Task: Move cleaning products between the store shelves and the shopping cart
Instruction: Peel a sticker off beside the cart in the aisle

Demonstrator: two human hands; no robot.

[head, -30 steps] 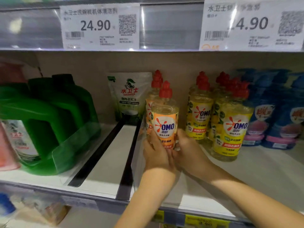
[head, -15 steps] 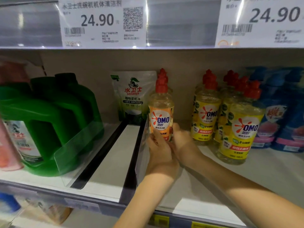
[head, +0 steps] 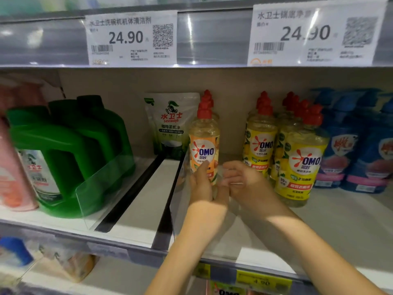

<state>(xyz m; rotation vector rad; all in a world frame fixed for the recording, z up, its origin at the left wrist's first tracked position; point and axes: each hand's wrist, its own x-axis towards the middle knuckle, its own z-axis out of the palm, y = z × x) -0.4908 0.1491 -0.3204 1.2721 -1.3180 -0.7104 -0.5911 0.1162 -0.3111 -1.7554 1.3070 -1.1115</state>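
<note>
An orange-labelled OMO bottle point(head: 203, 143) with a red cap stands upright on the white shelf point(head: 340, 222), in front of another bottle of the same kind. My left hand point(head: 201, 185) grips its lower part, thumb lying up the front of the label. My right hand point(head: 241, 180) hovers just right of the bottle with fingers relaxed and holds nothing. The shopping cart is out of view.
Several yellow-labelled OMO bottles point(head: 302, 165) stand to the right, with blue bottles point(head: 350, 145) beyond them. A Seaways pouch point(head: 171, 124) leans at the back left. Green jugs point(head: 70, 154) sit behind a clear divider point(head: 100, 188). Price tags point(head: 131, 37) hang on the shelf above.
The orange OMO bottle has moved back onto the shelf and stands upright. My right hand has come off the bottle; my left hand stays on it.
</note>
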